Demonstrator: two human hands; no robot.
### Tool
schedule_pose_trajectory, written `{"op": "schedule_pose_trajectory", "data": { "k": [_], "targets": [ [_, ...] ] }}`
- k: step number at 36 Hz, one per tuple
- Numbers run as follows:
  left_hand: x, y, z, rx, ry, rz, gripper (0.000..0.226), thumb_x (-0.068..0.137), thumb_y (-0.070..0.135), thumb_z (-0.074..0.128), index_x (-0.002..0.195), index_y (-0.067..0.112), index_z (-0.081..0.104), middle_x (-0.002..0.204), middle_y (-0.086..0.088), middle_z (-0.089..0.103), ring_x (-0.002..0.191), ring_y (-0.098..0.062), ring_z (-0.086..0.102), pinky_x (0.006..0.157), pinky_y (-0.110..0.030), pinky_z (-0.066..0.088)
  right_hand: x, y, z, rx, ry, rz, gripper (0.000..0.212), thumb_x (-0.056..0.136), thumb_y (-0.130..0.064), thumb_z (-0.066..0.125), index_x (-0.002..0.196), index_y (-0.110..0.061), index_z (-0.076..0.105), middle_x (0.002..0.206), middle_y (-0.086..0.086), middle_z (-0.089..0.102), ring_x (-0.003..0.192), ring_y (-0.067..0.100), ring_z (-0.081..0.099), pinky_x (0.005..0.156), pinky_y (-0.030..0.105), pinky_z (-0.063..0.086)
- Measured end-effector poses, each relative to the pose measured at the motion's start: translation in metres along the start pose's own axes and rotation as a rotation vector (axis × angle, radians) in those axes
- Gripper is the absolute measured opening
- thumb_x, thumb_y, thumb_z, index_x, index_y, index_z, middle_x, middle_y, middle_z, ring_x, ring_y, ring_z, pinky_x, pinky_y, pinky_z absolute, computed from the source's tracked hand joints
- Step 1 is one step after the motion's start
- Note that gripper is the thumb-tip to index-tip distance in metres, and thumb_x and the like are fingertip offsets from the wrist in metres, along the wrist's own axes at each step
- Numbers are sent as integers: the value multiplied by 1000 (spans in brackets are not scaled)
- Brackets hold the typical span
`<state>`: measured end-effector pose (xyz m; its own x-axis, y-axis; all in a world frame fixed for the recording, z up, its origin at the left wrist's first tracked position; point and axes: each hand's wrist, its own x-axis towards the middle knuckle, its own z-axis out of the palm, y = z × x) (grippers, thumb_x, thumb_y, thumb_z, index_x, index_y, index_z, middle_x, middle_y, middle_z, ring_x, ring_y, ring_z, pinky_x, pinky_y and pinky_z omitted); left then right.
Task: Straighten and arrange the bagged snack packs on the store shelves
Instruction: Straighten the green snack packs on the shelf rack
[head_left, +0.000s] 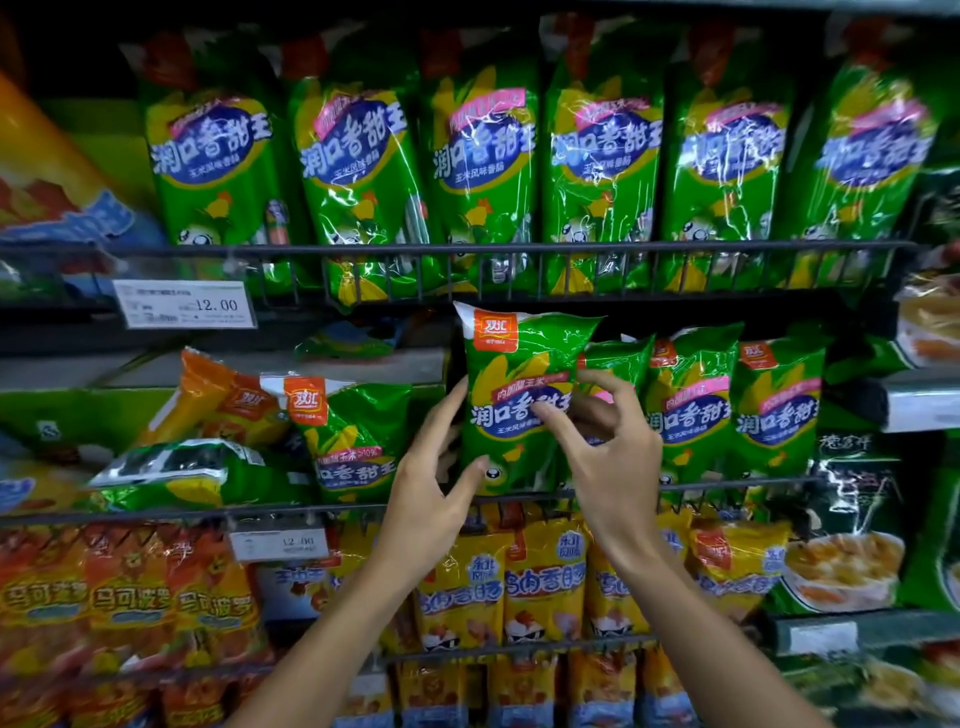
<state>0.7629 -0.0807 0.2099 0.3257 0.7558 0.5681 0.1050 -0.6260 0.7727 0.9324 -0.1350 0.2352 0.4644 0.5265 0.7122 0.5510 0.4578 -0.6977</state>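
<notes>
On the middle shelf, the person holds one green snack pack upright between both hands, seemingly to stand it square with the upright row of green packs just to its right. The left hand cups its lower left edge with spread, lightly bent fingers; the right hand pinches the front with curled fingertips. To the left, a tipped green pack and a flat-lying pack look unsorted.

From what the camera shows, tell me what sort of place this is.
Most likely a shop aisle: tiered black wire shelf rails, a white price tag reading 12.00, and rows of identical glossy green snack bags.
</notes>
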Motion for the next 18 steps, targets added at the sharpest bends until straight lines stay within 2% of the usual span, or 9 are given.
{"op": "schedule_pose_trajectory", "data": {
  "k": [3,6,8,10,12,15,18],
  "targets": [
    [3,-4,0,2,13,19,83,98,21,66,137,79,23,152,36,35,129,22,38,99,-4,40,-4,5,3,-11,21,-48,40,83,-33,82,117,-21,66,102,-16,71,98,-4,69,88,15,54],
    [6,-8,1,27,15,19,83,98,19,66,139,77,22,138,56,28,126,27,37,97,-1,38,-12,11,7,-110,30,-136,42,88,-30,78,127,-19,66,119,-12,69,114,-5,63,99,16,50],
    [7,-9,2,49,4,11,80,99,21,65,144,70,20,136,59,27,127,26,36,101,-3,38,-18,19,9,-169,18,-193,49,90,-24,77,136,-15,62,136,-7,62,131,-1,53,109,23,46],
    [8,-12,4,72,-2,-2,79,100,22,63,150,62,18,138,57,28,131,22,36,108,-9,39,-22,28,13,-198,-1,-226,56,92,-18,76,143,-12,57,144,-4,55,138,7,48,111,34,48],
    [10,-14,5,94,-3,-19,79,100,22,62,155,56,16,148,45,30,138,11,37,115,-22,39,-25,34,17,-219,-15,-251,57,93,-17,73,147,-12,52,147,-5,50,139,12,47,108,41,50],
    [14,-20,6,115,-22,-42,78,102,22,60,158,50,14,158,19,37,143,-5,42,118,-39,41,-28,40,22,-247,-39,-273,58,95,-18,69,150,-14,49,150,-9,46,139,14,49,106,43,51],
    [14,-25,6,155,-37,-74,78,102,24,58,160,47,11,158,15,41,142,-6,43,118,-42,41,-33,43,23,-298,-57,-287,56,95,-18,68,149,-16,50,149,-11,46,138,12,49,107,42,52]
  ]
}}
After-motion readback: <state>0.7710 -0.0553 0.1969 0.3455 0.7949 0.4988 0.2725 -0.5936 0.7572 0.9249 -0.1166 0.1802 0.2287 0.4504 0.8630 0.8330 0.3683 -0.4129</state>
